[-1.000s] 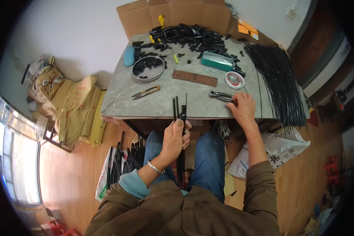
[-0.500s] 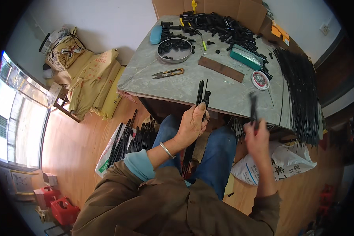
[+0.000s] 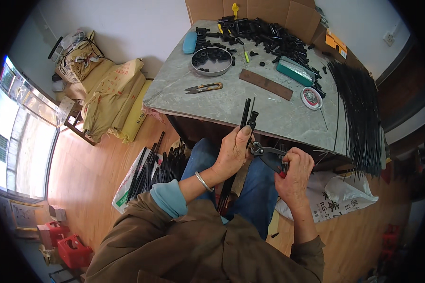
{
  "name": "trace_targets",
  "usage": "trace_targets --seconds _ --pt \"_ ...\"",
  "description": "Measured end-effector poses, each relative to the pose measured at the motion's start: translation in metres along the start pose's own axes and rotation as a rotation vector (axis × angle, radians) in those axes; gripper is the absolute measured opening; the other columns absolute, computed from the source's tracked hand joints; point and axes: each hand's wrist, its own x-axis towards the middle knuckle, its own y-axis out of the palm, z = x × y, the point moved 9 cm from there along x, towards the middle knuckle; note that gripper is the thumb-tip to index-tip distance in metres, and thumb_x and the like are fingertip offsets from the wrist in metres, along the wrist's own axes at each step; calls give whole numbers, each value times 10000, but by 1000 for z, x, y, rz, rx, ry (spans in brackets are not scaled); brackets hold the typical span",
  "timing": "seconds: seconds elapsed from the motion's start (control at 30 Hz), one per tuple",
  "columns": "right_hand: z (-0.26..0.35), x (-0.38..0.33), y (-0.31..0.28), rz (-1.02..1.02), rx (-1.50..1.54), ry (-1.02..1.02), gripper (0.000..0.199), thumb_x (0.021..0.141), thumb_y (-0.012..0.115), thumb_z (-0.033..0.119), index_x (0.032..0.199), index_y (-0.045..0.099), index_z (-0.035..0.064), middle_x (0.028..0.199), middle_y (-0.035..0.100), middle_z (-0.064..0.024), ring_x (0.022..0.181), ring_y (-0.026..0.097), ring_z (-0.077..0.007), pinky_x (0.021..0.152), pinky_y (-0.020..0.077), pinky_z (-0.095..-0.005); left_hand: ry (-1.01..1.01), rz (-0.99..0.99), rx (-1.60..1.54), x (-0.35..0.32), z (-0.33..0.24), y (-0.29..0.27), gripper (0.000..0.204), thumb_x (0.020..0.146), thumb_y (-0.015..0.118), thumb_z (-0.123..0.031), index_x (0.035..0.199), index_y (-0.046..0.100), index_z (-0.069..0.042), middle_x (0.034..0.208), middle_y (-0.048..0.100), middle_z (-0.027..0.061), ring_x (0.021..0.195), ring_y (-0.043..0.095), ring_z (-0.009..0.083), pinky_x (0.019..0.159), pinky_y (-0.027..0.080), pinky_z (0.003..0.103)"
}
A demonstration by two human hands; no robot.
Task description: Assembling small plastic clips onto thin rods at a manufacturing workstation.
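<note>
Left hand (image 3: 233, 148): closed around a few slim black rods (image 3: 246, 113) and a black fitting (image 3: 253, 118), thumb uppermost; the upper ends point toward the table, and the rods run down between the knees.
Right hand (image 3: 294, 177): clasped around the handles of the pincers (image 3: 271, 157), with a bit of red showing at the grip.
Pincer head: just beside the left hand's fingers, below the fitting; whether it bites on anything cannot be told.
Legs: blue jeans (image 3: 257, 203), on either side of the hanging rods.
Table (image 3: 212, 106): grey, marbled top, its near edge just beyond the hands.
Near tabletop: snips (image 3: 204, 88) on the left, a flat brown bar (image 3: 265, 84) at the middle, a white tub (image 3: 311, 108) of small pieces on the right.
Far tabletop: a round metal dish (image 3: 211, 73) of black parts, a blue case (image 3: 190, 42), a green box (image 3: 295, 70), and a wide heap of black fittings (image 3: 269, 35) before upright cardboard (image 3: 283, 14).
Right table edge: a long sheaf of black wires (image 3: 359, 118), draped over the side.
Floor: more black rods (image 3: 167, 170) left of the legs; a white sack (image 3: 335, 203) to the right.
</note>
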Motion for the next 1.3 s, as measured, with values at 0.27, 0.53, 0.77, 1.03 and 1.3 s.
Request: trace_targets --seconds 0.27,0.53,0.77,1.03,1.3 --pt "-2 4 -8 62 -81 -35 455 559 697 -56 933 485 90 1013 517 -93 962 508 -301 868 384 -411 5 24 5 0 0 0 551 958 380 -578 884 503 -46 549 428 -10 427 407 69 415 353 220" --pt "5 -77 54 931 1353 893 209 854 633 83 1000 484 64 546 471 -58 419 501 -155 416 415 -289 196 73 142 -2 -11 6 570 956 386 -575 871 529 -29 538 425 -9 432 436 64 402 348 219" --pt "-6 -58 34 648 973 437 221 876 601 125 1049 521 12 648 554 -58 501 510 -122 505 440 -236 81 12 137 -1 -3 2 618 955 352 -597 842 549 -22 591 488 7 425 458 68 390 342 210" --pt "25 -105 45 1073 1652 839 122 902 557 125 942 513 19 685 549 -52 520 554 -130 425 454 -270 120 106 89 -7 -6 8 592 958 378 -575 823 537 -22 619 499 7 453 446 48 403 371 204" --pt "7 -90 37 849 1315 774 176 901 566 153 952 521 -10 605 538 -68 483 531 -125 420 422 -254 33 151 39 -10 -3 6 598 954 371 -588 823 540 -29 609 460 -3 448 440 50 396 358 203"
